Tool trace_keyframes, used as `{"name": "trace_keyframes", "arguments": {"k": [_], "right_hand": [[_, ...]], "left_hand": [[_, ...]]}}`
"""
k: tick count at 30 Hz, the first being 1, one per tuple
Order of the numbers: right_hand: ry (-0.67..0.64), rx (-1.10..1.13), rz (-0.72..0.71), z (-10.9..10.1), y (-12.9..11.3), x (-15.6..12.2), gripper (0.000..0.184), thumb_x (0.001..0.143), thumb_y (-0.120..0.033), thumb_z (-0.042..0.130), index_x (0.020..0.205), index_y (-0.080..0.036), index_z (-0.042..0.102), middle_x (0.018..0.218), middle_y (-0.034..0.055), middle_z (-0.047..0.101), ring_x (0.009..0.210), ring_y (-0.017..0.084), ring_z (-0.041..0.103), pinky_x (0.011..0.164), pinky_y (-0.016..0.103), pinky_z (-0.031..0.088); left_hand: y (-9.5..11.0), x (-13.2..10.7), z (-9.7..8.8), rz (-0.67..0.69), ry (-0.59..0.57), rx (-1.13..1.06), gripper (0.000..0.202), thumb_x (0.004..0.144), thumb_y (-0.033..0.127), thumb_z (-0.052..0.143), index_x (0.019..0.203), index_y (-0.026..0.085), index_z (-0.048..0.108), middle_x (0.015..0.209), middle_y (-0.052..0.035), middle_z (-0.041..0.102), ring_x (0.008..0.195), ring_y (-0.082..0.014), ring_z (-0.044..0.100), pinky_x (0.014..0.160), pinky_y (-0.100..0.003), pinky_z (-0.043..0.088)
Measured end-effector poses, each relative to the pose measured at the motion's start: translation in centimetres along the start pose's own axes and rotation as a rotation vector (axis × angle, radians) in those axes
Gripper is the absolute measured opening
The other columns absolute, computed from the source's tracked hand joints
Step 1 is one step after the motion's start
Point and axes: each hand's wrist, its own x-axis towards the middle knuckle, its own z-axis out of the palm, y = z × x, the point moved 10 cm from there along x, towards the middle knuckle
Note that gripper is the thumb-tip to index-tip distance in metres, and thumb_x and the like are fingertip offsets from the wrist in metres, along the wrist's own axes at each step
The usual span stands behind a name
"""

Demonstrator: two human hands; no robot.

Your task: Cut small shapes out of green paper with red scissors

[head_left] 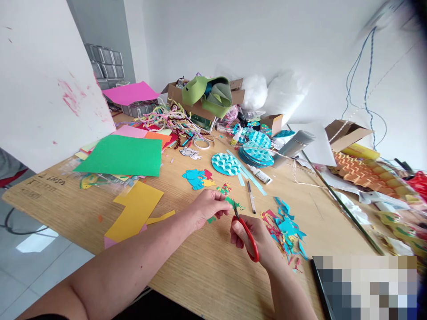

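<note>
My left hand (207,207) is closed in a pinch on a small green paper cut-out (233,203) just above the wooden table (207,271). My right hand (256,235) grips red-handled scissors (246,233), whose blades point up into the green piece. A pile of blue and red paper scraps (285,229) lies right of my right hand. A blue paper fish with red and yellow bits (198,178) lies just beyond my left hand.
Yellow paper (135,211) and a green sheet (122,155) lie at left. Blue scaled paper discs (226,163), a pen (251,196), a glue tube (260,174), cardboard boxes (200,100), twisted paper cords (167,118) and orange folded paper (363,171) crowd the far and right side.
</note>
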Motion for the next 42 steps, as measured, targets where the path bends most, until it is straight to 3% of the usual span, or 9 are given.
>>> {"name": "trace_keyframes", "arguments": {"k": [42], "right_hand": [[0.009, 0.0, 0.0, -0.06, -0.04, 0.05, 0.047, 0.079, -0.059, 0.059, 0.06, -0.016, 0.054, 0.052, 0.0024, 0.058, 0.045, 0.012, 0.051, 0.043, 0.022, 0.037]], "left_hand": [[0.13, -0.12, 0.19, 0.013, -0.023, 0.047, 0.015, 0.058, 0.027, 0.064, 0.058, 0.015, 0.054, 0.053, 0.0018, 0.055, 0.047, -0.0064, 0.043, 0.049, -0.022, 0.031]]}}
